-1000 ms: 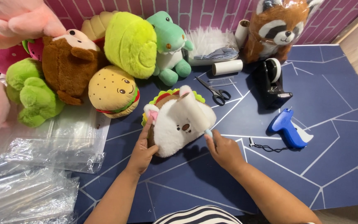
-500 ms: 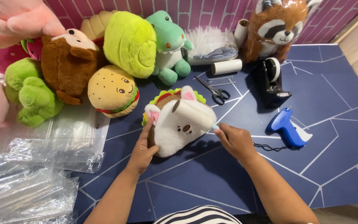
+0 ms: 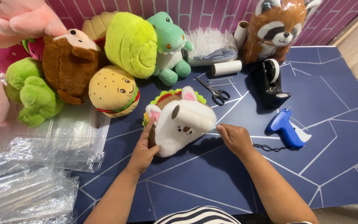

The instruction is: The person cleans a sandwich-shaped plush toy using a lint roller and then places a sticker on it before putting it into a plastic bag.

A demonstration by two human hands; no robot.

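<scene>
While the left hand [image 3: 142, 151] braces the near side of a white, cat-faced taco plush [image 3: 179, 122] with thumb raised and fingers pressed flat against its fur, the right hand [image 3: 233, 139] holds the handle end of a lint roller [image 3: 193, 117], its grip closed around the thin stem beside the toy's right edge. That roller lies across the upper front of the plush, its pale sticky drum touching the fur. The toy itself sits near the middle of the dark blue worktop [image 3: 212, 186], which carries thin white geometric lines, just beyond both forearms. To do this pass well, it seems wise to keep the bracing hand firm so the soft body does not skid, and to roll in one direction with light, even pressure. At the near left lie crinkled clear plastic bags [image 3: 34, 182]. Just right of the roller hand rests a blue tagging gun [image 3: 284, 128] with a dark loop of fasteners beside it. Further back are black-handled scissors [image 3: 214, 93], a black tape dispenser [image 3: 272, 83] and a spare white roll [image 3: 226, 67]. Along the far edge stand a burger plush [image 3: 113, 91], a brown monkey plush [image 3: 69, 60], a green dinosaur plush [image 3: 170, 47] and a red panda plush [image 3: 276, 29], before a pink brick-patterned wall [image 3: 204, 10].
</scene>
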